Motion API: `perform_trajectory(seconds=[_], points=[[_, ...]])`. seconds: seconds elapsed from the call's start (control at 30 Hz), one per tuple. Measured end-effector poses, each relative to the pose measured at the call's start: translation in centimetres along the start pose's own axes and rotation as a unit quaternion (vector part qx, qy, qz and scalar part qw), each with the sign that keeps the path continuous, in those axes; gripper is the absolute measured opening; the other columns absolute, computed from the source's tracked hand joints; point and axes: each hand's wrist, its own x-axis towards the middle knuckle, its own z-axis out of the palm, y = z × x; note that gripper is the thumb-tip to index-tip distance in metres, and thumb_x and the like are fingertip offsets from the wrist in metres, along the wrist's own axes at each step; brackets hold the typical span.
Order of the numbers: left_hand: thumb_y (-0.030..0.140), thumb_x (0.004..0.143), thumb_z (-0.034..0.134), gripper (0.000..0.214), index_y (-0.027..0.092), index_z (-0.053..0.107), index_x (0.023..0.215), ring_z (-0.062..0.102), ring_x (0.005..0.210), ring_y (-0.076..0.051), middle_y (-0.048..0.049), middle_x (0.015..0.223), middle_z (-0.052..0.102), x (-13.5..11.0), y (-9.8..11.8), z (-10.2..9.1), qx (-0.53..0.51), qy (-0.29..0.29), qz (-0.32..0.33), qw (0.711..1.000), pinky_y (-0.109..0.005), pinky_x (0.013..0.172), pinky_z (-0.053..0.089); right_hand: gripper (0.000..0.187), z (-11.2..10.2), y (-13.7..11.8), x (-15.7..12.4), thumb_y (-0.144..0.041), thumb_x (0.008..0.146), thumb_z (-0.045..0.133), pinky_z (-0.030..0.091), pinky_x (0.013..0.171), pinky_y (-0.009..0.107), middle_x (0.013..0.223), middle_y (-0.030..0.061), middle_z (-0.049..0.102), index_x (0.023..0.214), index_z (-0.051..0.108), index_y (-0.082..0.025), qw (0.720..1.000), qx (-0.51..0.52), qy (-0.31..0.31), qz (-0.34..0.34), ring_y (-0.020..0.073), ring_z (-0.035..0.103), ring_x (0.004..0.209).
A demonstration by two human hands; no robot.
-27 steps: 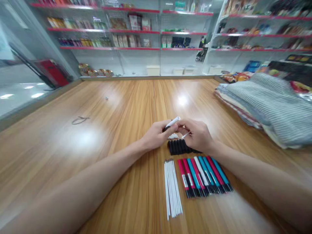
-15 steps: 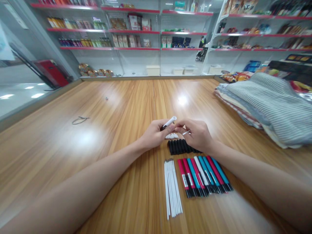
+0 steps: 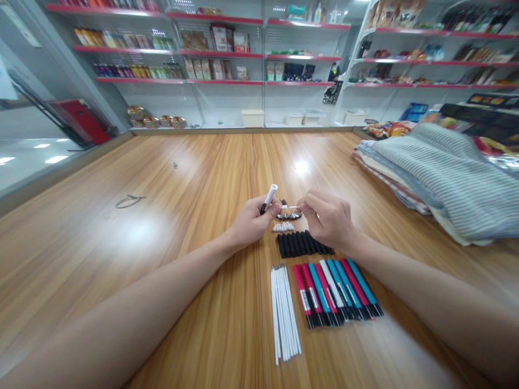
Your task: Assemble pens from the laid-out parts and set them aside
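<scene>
Table [image 3: 194, 178]: wood-grained, with pen parts [image 3: 302, 245] in rows.
Right hand [image 3: 330, 219]: fingertips pinched together on a thin white piece [image 3: 294, 207].
Left hand [image 3: 252, 220]: curled round a white-and-black barrel [image 3: 270, 196].
White-and-black barrel: slanted up, open end uppermost.
Thin white piece: between the hands.

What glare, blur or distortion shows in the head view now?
Head view: two glare patches on the wood-grain tabletop, one left of the left hand, one beyond both hands; head view: red-edged shelves slope toward the sides, likely wide-angle distortion; head view: bottles look soft, thin white piece at the right hand lacks detail.
</scene>
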Motion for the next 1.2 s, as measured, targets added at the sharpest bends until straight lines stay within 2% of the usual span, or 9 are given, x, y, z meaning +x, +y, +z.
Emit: perform_trajectory(seconds=[0.23,0.57,0.77,0.97,1.2], points=[[0.044,0.089,0.054,0.033,0.014,0.054,0.074,0.032,0.051,-0.007,0.0062,0.052,0.034,-0.08,0.04,0.03,-0.002,-0.019,-0.010,1.000,-0.022,0.052,0.029,0.024,0.23,-0.29,-0.09,-0.025,0.094,0.045,0.033,0.065,0.025,0.079,0.0037,0.060,0.081,0.062,-0.015,1.000,0.005,0.007,-0.003,0.0116,0.054,0.074],[0.041,0.090,0.054,0.038,0.014,0.048,0.065,0.032,0.053,-0.007,0.0047,0.056,0.035,0.07,0.12,-0.16,0.018,-0.038,0.021,0.999,-0.021,0.053,0.028,0.021,0.37,-0.33,-0.12,-0.026,0.093,0.049,0.034,0.066,0.025,0.078,0.0030,0.060,0.080,0.063,-0.016,1.000,-0.005,0.014,-0.014,0.0116,0.054,0.073],[0.043,0.091,0.052,0.041,0.014,0.043,0.062,0.030,0.057,-0.007,0.0034,0.061,0.033,0.05,0.00,-0.36,0.056,-0.044,0.044,0.996,-0.022,0.054,0.025,0.020,0.64,0.03,-0.29,-0.024,0.093,0.049,0.038,0.069,0.024,0.082,0.0039,0.064,0.086,0.066,-0.017,0.999,0.039,0.008,-0.030,0.0124,0.058,0.078],[0.046,0.091,0.051,0.042,0.014,0.047,0.064,0.033,0.057,-0.007,0.0028,0.062,0.037,0.04,-0.20,-0.41,0.049,-0.046,0.051,0.996,-0.021,0.055,0.028,0.020,0.60,0.04,-0.27,-0.026,0.094,0.050,0.042,0.072,0.024,0.084,0.0041,0.066,0.089,0.068,-0.018,0.998,0.058,0.004,-0.033,0.0127,0.060,0.079],[0.049,0.089,0.054,0.040,0.012,0.058,0.073,0.032,0.051,-0.007,0.0051,0.052,0.035,-0.02,-0.46,-0.37,0.016,-0.025,0.000,1.000,-0.021,0.051,0.028,0.021,0.59,-0.07,-0.30,-0.028,0.092,0.055,0.044,0.072,0.023,0.086,0.0032,0.068,0.104,0.071,-0.022,0.996,0.082,0.016,-0.040,0.0116,0.061,0.078]])
